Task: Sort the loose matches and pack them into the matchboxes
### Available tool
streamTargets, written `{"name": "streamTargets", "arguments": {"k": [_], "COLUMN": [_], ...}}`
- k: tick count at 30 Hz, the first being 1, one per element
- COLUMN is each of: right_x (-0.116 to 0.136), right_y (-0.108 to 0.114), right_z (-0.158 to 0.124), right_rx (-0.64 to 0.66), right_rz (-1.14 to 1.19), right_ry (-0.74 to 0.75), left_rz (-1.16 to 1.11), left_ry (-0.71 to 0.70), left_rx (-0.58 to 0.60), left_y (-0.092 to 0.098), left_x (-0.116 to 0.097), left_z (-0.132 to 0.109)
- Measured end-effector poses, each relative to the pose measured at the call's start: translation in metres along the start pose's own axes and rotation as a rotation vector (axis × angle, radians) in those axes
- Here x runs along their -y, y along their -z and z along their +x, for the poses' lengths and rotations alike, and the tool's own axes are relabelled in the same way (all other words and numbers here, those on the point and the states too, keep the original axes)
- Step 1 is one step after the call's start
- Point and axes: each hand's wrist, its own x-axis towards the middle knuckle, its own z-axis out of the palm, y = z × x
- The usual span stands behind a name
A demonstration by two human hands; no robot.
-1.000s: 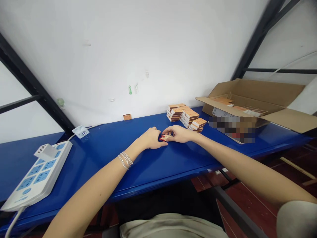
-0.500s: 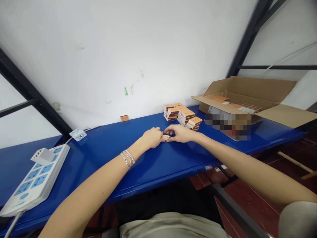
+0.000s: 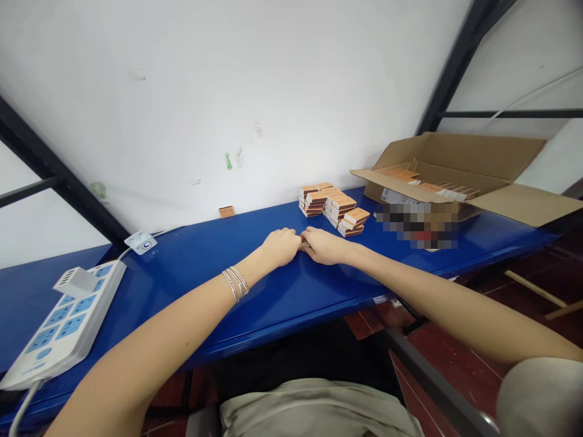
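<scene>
Orange matchboxes (image 3: 341, 203) sit on a bright blue tabletop (image 3: 191, 258).

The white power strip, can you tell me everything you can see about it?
The white power strip looks like plastic and lies flat on the blue table, slanting across the left side of the view. Its top has blue socket panels in a row. A chunky pale grey plug sits in the far end. A white cord leaves the near end and runs out of view. Only the plug and cords seem to touch it.

Matchbox stacks (image 3: 334, 206) on bench (image 3: 182, 255), carton (image 3: 455, 155) R, power strip (image 3: 68, 321) L
</scene>
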Motion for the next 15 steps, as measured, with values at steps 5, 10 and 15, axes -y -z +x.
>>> {"name": "streamTargets", "arguments": {"k": [5,10,15], "right_x": [0.0003,0.0007,0.0036], "right_y": [-0.0022,-0.0060,-0.0024], "right_z": [0.0022,0.0004,0.0016], "right_rx": [-0.014,-0.047,0.013], "right_rz": [0.005,0.076,0.081], "right_ry": [-0.031,-0.070,-0.101], "left_rz": [0.093,0.110,0.017], "left_ry": [-0.093,-0.099,-0.038], "left_rx": [0.015,0.035,0.074], "left_y": [-0.0013,0.0000,0.0058], "left_x": [0.0010,0.0025,0.0039], "left_z": [0.0033,0.0025,0.0007]}}
